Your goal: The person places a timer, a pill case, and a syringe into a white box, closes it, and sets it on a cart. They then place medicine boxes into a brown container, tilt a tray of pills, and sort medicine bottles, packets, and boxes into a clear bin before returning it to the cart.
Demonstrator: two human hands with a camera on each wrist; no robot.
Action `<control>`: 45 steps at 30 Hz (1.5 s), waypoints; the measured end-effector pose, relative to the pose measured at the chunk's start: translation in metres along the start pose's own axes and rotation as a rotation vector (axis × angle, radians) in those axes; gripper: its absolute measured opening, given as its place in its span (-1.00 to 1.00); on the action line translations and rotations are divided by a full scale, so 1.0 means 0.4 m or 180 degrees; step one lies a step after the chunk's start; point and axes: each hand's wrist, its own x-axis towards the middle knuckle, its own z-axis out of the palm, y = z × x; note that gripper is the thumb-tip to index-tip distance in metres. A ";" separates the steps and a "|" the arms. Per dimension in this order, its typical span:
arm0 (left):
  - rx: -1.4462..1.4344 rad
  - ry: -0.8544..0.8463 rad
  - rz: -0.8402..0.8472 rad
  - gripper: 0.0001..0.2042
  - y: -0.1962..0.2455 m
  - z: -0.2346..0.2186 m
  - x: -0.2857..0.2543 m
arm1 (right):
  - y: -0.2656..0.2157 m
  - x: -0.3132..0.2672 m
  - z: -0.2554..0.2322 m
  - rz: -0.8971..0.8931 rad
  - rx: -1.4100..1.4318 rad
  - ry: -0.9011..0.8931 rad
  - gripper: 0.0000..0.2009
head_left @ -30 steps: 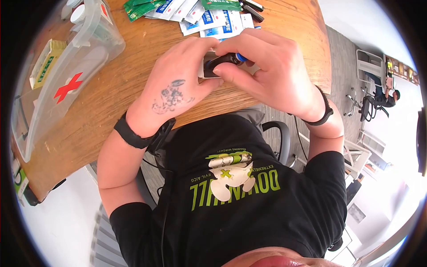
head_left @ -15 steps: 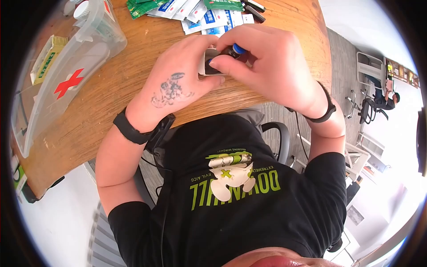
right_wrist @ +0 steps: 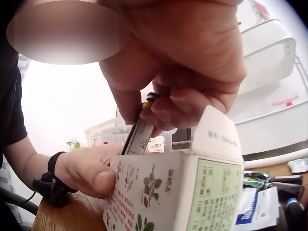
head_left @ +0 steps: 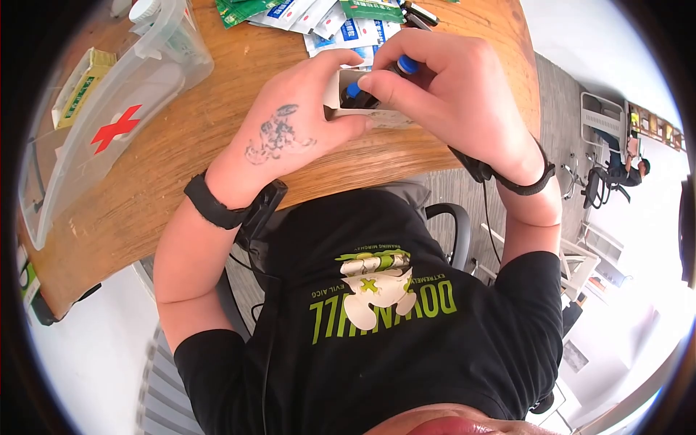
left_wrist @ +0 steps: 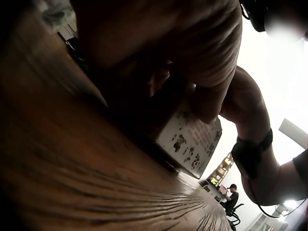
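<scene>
My left hand point(head_left: 290, 119) grips a small white printed carton point(head_left: 391, 116), thumb on its near side. The carton point(right_wrist: 139, 192) has leaf pictures and an end flap raised in the right wrist view. Over its opening, my right hand point(head_left: 453, 94) pinches a small dark bottle with a blue cap point(head_left: 407, 64). That labelled bottle point(right_wrist: 138, 137) tilts, its lower end hidden behind the carton's edge. A second blue-capped bottle point(head_left: 353, 90) shows inside the opening. In the left wrist view, my left hand point(left_wrist: 168, 43) covers much of the carton point(left_wrist: 190, 142).
A clear plastic bin with a red cross point(head_left: 116, 130) stands at the left, holding a yellow-green box point(head_left: 83, 87) and a white-capped bottle point(head_left: 143, 11). Blue-white sachets point(head_left: 348, 32) and green packets point(head_left: 243, 11) lie beyond the hands on the wooden table point(head_left: 181, 167). Dark vials point(head_left: 419, 16) lie beside them.
My right hand and its bottle have shifted up and right from the left hand, with the cap moving the same way. More of the carton and the second blue cap now show.
</scene>
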 end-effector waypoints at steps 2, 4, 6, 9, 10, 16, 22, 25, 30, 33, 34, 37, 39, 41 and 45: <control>0.0002 0.0004 0.0013 -0.37 -0.001 0.001 0.000 | -0.002 0.004 -0.002 0.0243 0.0146 -0.0167 -0.80; -0.0042 -0.0012 0.0006 -0.38 0.003 0.001 0.000 | -0.011 0.011 -0.007 0.0600 0.0383 -0.0390 -0.80; -0.0131 -0.0041 -0.0020 -0.40 0.015 -0.005 0.000 | -0.018 0.025 -0.016 0.0439 0.0235 -0.0486 -0.80; -0.0182 -0.0131 -0.0155 -0.42 0.024 -0.011 0.001 | -0.023 0.028 -0.013 0.0111 0.0008 -0.0337 -0.81; -0.0163 -0.0135 -0.0144 -0.41 0.024 -0.012 0.002 | -0.024 0.026 -0.010 -0.0017 -0.0067 -0.0244 -0.81; -0.0041 -0.0025 0.0068 -0.41 0.002 -0.002 -0.001 | -0.021 0.000 -0.022 0.0227 0.0169 0.0004 -0.84; -0.0051 -0.0020 0.0126 -0.42 0.001 0.005 0.000 | 0.005 0.000 0.000 -0.0347 -0.0284 -0.0160 -0.82; -0.0173 -0.0100 0.0020 -0.44 0.015 -0.007 0.002 | 0.011 0.006 0.024 -0.0527 -0.0158 -0.0288 -0.82; -0.0152 0.0014 0.0185 -0.47 0.007 -0.001 0.001 | 0.002 -0.008 0.014 -0.0402 0.0220 -0.0567 -0.77; -0.0055 0.0014 0.0161 -0.46 0.009 -0.001 0.000 | 0.008 -0.030 0.016 -0.0351 0.0342 -0.0444 -0.78; -0.0061 -0.0005 0.0136 -0.46 0.010 0.000 0.000 | 0.010 -0.035 0.014 -0.0342 0.0362 -0.0370 -0.80; -0.0026 -0.0055 0.0143 -0.45 0.008 0.000 0.003 | 0.018 -0.046 -0.020 -0.0233 0.0055 0.0218 -0.79; 0.0070 -0.0079 0.0182 -0.43 0.004 0.000 0.000 | 0.072 -0.036 -0.039 0.0071 -0.0148 0.0510 -0.79; 0.0070 -0.0103 0.0175 -0.42 0.009 -0.002 0.000 | 0.153 -0.013 -0.054 0.0251 -0.0433 0.0670 -0.81; 0.0023 -0.0174 0.0087 -0.41 0.017 -0.004 0.001 | 0.288 0.003 -0.027 0.0628 -0.0764 0.0473 -0.82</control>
